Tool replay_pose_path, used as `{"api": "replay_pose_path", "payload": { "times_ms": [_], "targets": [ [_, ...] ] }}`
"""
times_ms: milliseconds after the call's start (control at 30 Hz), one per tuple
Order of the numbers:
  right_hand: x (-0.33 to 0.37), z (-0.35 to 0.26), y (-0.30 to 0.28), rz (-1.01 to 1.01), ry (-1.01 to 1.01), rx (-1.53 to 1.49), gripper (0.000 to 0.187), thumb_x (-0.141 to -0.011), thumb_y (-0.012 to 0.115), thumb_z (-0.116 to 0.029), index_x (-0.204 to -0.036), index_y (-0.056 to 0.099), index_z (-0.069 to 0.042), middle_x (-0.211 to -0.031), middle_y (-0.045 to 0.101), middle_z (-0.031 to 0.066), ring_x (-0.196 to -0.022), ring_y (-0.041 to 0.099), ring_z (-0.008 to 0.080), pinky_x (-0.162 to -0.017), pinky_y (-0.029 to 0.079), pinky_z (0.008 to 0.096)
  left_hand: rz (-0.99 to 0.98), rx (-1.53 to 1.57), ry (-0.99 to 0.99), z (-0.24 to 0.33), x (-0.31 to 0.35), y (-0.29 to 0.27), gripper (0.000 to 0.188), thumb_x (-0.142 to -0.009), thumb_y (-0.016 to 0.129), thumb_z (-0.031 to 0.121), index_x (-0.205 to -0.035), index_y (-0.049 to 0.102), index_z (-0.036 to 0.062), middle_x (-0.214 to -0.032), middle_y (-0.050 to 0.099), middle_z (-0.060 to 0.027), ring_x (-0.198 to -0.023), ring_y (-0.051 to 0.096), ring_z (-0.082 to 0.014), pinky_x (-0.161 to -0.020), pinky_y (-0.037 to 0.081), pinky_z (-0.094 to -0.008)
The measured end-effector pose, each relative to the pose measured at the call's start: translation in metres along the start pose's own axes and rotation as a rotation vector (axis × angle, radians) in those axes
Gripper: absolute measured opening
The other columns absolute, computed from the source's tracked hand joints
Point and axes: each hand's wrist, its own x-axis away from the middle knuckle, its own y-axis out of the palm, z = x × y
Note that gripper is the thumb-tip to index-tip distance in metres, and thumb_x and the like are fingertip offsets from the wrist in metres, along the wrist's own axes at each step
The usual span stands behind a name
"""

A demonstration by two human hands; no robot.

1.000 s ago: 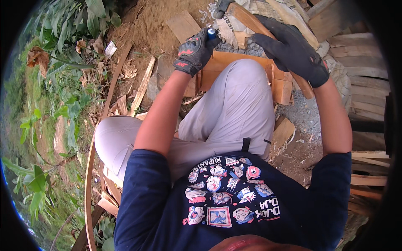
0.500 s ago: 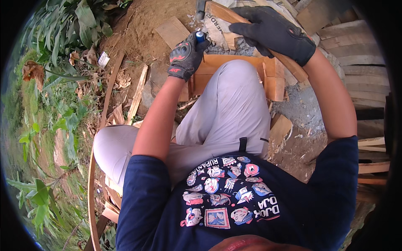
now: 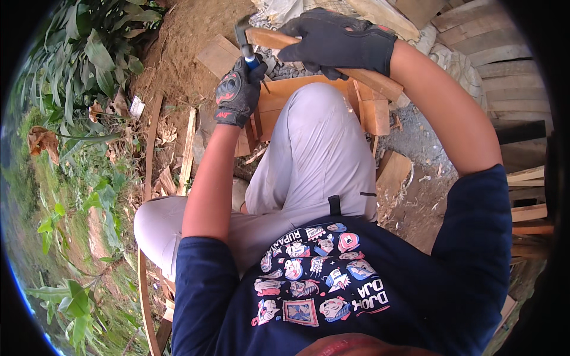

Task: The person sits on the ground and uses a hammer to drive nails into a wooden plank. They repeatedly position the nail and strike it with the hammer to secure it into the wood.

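Observation:
My left hand (image 3: 236,94), in a black glove with red accents, is closed around a blue-handled chisel (image 3: 253,62) with a metal cap. Its lower end is mostly hidden by the glove and board. In a black glove too, my right hand (image 3: 338,41) grips a hammer (image 3: 270,38) by its flat wooden handle. The dark hammer head (image 3: 242,35) is right at the chisel's cap; whether they touch I cannot tell. Below both hands lies an orange-brown wooden workpiece (image 3: 288,89), partly covered by my raised knee.
Loose boards (image 3: 217,56) and wood offcuts (image 3: 395,172) lie on the dirt around me. Grey gravel (image 3: 291,70) shows behind the workpiece. Stacked planks (image 3: 513,83) stand at the right, and leafy plants (image 3: 89,47) grow along the left.
The hammer has swung left and down, from apart to right at the chisel's cap. My left hand and the chisel sit further left and slightly lower in view, as the view itself shifts.

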Motion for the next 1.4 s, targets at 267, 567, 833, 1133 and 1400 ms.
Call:
{"api": "replay_pose_path", "payload": {
  "times_ms": [267, 567, 833, 1133, 1400],
  "targets": [
    [0.021, -0.01, 0.01, 0.128, -0.084, -0.151, 0.041, -0.097, 0.067, -0.039, -0.116, 0.065, -0.002, -0.064, 0.059, 0.0058, -0.047, 0.057, 0.0133, -0.044, 0.047, 0.0321, 0.038, 0.031, 0.077, 0.014, 0.016, -0.012, 0.032, -0.1, 0.058, 0.026, -0.128, 0.065, 0.0115, -0.108, 0.075, -0.0135, -0.104, 0.07, -0.0368, -0.088, 0.054, -0.0475],
    [0.034, 0.008, 0.049, 0.626, -0.473, 0.197, 0.04, -0.098, 0.06, -0.038, -0.117, 0.064, -0.003, -0.08, 0.069, 0.0162, -0.073, 0.07, 0.0331, -0.071, 0.055, 0.0457, 0.108, 0.06, 0.217, 0.016, 0.03, -0.013, 0.027, -0.096, 0.066, 0.025, -0.119, 0.068, 0.0097, -0.107, 0.073, -0.0163, -0.101, 0.068, -0.0403, -0.083, 0.054, -0.0513],
    [0.064, 0.013, 0.066, 0.384, -0.251, 0.271, 0.053, -0.101, 0.061, -0.037, -0.145, 0.056, -0.007, -0.112, 0.071, 0.0223, -0.096, 0.07, 0.0396, -0.084, 0.057, 0.0458, 0.025, 0.085, 0.18, 0.017, 0.034, -0.016, 0.034, -0.094, 0.07, 0.039, -0.114, 0.07, 0.0114, -0.109, 0.071, -0.0149, -0.107, 0.065, -0.0374, -0.093, 0.051, -0.0493],
    [0.076, 0.028, 0.081, 0.449, -0.363, 0.308, 0.054, -0.099, 0.066, -0.033, -0.147, 0.055, -0.011, -0.107, 0.072, 0.0207, -0.088, 0.07, 0.036, -0.076, 0.057, 0.045, 0.008, 0.109, 0.188, 0.015, 0.044, -0.014, 0.037, -0.092, 0.073, 0.035, -0.12, 0.068, 0.0121, -0.114, 0.07, -0.0142, -0.114, 0.063, -0.0393, -0.095, 0.051, -0.0504],
    [0.085, 0.03, 0.092, 0.434, -0.342, 0.382, 0.054, -0.097, 0.069, -0.03, -0.146, 0.057, -0.012, -0.101, 0.074, 0.0191, -0.08, 0.072, 0.0339, -0.074, 0.058, 0.0427, 0.01, 0.052, 0.116, 0.01, 0.05, -0.012, 0.036, -0.092, 0.074, 0.033, -0.12, 0.069, 0.0109, -0.118, 0.071, -0.0148, -0.118, 0.063, -0.04, -0.098, 0.052, -0.0477]
  ]
}}
